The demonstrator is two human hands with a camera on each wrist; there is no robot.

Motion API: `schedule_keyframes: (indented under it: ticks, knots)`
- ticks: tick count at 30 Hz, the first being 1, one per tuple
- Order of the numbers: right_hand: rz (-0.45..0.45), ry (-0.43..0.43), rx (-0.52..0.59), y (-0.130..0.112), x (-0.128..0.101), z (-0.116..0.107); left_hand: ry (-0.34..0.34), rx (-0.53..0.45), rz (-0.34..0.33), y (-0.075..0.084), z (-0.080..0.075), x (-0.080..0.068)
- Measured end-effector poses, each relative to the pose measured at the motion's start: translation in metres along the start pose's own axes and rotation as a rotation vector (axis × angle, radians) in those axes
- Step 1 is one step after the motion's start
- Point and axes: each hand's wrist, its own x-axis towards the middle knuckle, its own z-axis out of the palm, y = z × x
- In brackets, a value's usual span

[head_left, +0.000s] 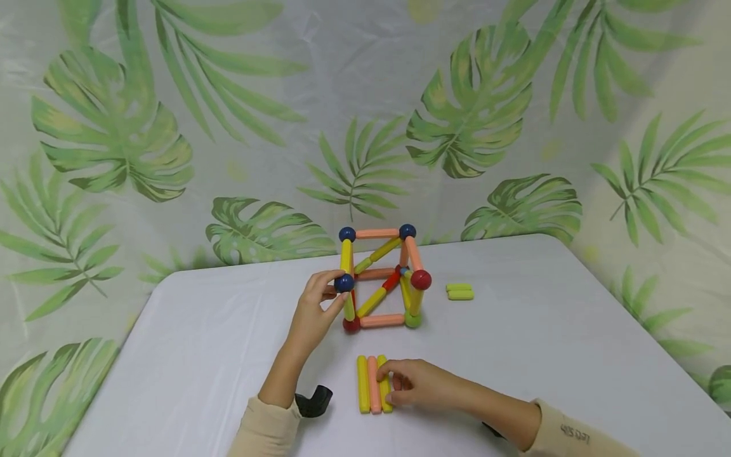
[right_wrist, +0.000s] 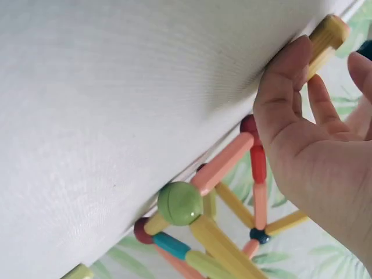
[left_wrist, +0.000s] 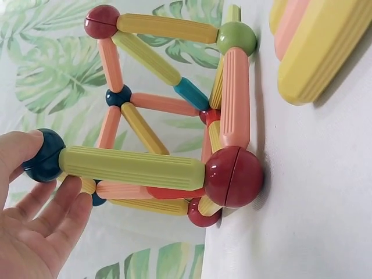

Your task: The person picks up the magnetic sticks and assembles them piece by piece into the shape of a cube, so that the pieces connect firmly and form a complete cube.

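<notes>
A cube frame (head_left: 381, 279) of coloured sticks and balls stands mid-table. My left hand (head_left: 334, 293) pinches its dark blue corner ball (head_left: 344, 283) at the near upper left. In the left wrist view the thumb lies on that ball (left_wrist: 43, 156), which tops a pale green stick (left_wrist: 131, 167) running to a red ball (left_wrist: 232, 177). My right hand (head_left: 395, 388) rests on three loose sticks (head_left: 368, 384) lying side by side in front of the frame. Its fingers and thumb grip the right-hand yellow stick (right_wrist: 328, 34).
Two light green sticks (head_left: 459, 291) lie to the right of the frame. The white table (head_left: 559, 330) stands against a leaf-print backdrop (head_left: 171, 127). A black strap (head_left: 313, 401) shows at my left wrist.
</notes>
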Motion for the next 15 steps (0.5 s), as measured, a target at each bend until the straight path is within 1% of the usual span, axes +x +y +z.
schedule_keyframes:
  ticks: [2,5,9,10,13,15]
  knots:
    - [0.008,-0.012,-0.041,0.001,0.000,0.001,-0.002,0.003,-0.004,0.000,0.000,-0.001]
    - [0.032,0.016,-0.124,0.001,-0.003,0.002,-0.009,0.008,-0.008,0.001,0.000,-0.001]
    - [0.067,0.072,-0.307,-0.002,-0.004,0.005,-0.010,0.017,-0.016,0.001,0.001,-0.001]
    - [0.077,0.085,-0.335,-0.004,-0.004,0.004,-0.008,0.017,-0.018,0.001,0.001,-0.001]
    - [0.101,0.129,-0.360,-0.008,-0.003,0.000,-0.001,0.013,-0.018,0.000,0.001,-0.001]
    - [0.073,0.171,-0.346,-0.011,-0.003,-0.008,-0.002,0.006,-0.016,-0.002,0.002,-0.001]
